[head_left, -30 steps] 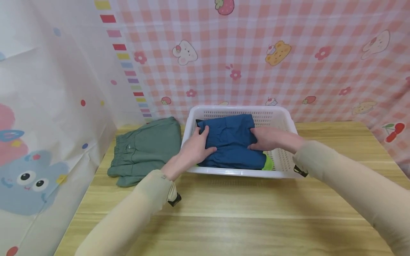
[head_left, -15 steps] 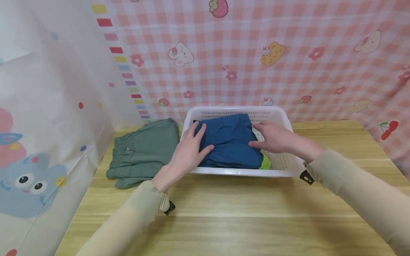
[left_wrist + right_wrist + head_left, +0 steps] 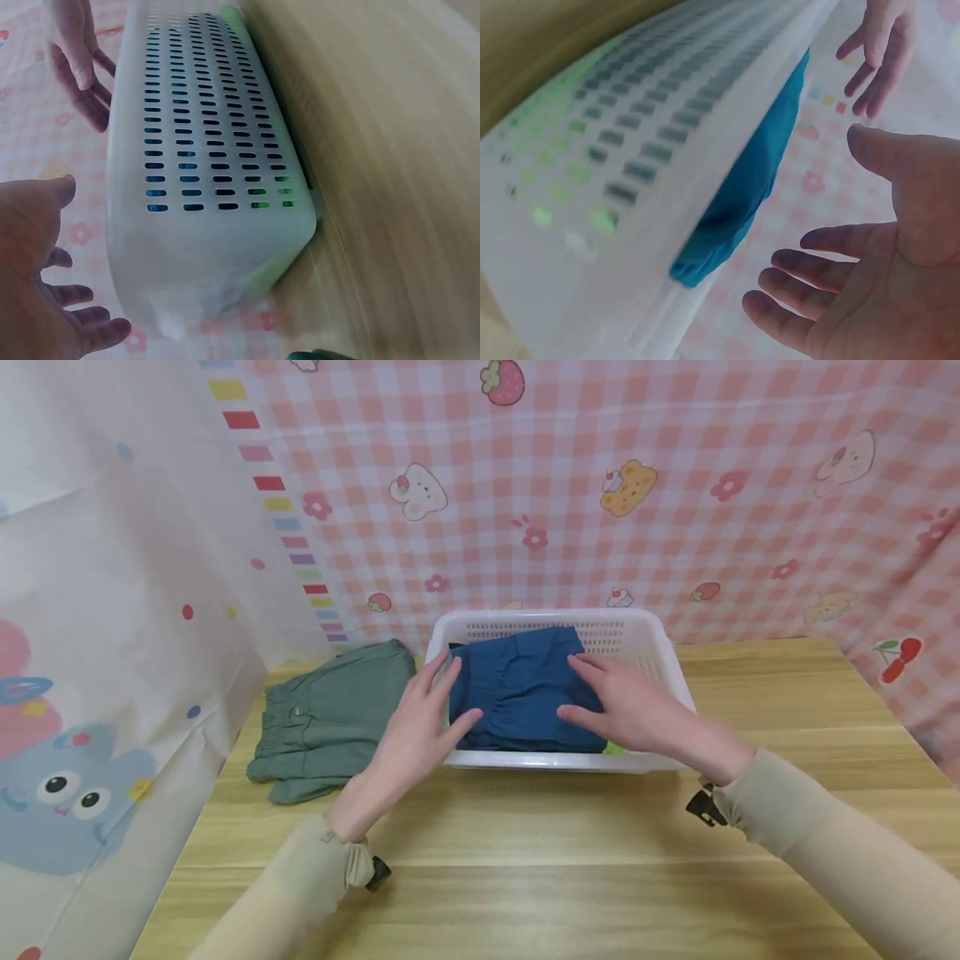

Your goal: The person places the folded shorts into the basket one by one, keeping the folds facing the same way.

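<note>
A folded blue garment point(image 3: 525, 693) lies in the white basket point(image 3: 570, 762), with a bit of bright green cloth point(image 3: 615, 748) under its right end. My left hand point(image 3: 408, 727), fingers spread, is over the basket's left end and holds nothing. Over the garment's right side is my right hand point(image 3: 626, 702), fingers apart and empty. Both wrist views show gaps between the hands and the basket: the left hand point(image 3: 45, 277) beside its wall, the right hand point(image 3: 885, 262) above its rim. In the right wrist view the blue cloth point(image 3: 742, 195) rises past the rim.
A folded green garment point(image 3: 337, 718) lies on the wooden table point(image 3: 525, 860) to the left of the basket, close to my left forearm. A pink checked cloth point(image 3: 570, 485) hangs behind the table, and a white patterned sheet point(image 3: 112, 568) hangs at the left.
My hands have come off the blue garment, which stays in the basket. The left hand has moved left and toward me; the right moved outward, then back over the garment's right side.
</note>
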Demonstrator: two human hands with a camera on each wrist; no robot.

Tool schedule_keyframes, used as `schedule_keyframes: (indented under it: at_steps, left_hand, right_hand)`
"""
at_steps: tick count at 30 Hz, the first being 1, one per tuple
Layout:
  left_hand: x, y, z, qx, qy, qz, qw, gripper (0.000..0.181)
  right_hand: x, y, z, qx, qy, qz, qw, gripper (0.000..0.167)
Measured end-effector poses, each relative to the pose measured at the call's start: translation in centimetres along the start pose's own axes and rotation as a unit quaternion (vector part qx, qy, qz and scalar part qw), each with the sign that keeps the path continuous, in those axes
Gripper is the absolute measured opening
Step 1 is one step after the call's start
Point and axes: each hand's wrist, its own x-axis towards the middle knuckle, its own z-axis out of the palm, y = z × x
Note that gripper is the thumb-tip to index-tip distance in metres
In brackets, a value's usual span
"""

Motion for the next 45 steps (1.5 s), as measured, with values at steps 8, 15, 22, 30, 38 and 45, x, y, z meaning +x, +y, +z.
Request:
schedule_keyframes:
  at_steps: [8,15,22,30,38,45]
  left_hand:
    - [-2.1,-0.8,-0.9,-0.032,0.024,-0.015,0.9991,0.074]
    - [-3.7,-1.6,-1.5,-0.039,0.038,-0.034,0.9980,0.075]
    - [-5.1,-2.5,-1.7,-0.044,0.049,-0.041,0.9970,0.073]
    - [-6.7,-3.9,-2.2,-0.045,0.068,-0.050,0.9954,0.071]
    - [-8.2,-5.3,-2.7,-0.044,0.071,-0.066,0.9942,0.068]
    - [-9.6,-6.7,-3.5,-0.041,0.069,-0.084,0.9932,0.067]
  right_hand:
    - [-0.5,-2.7,1.7,0.004,0.018,-0.023,0.9996,0.079]
    - [-0.6,-4.5,3.4,0.029,0.031,-0.049,0.9979,0.081]
    - [-0.7,-6.5,4.9,0.045,0.040,-0.072,0.9956,0.081]
    - [0.1,-9.0,6.8,0.054,0.034,-0.099,0.9930,0.078]
    - [0.8,-10.9,8.2,0.061,0.028,-0.114,0.9913,0.077]
    - [1.1,-12.6,9.4,0.063,0.040,-0.138,0.9877,0.075]
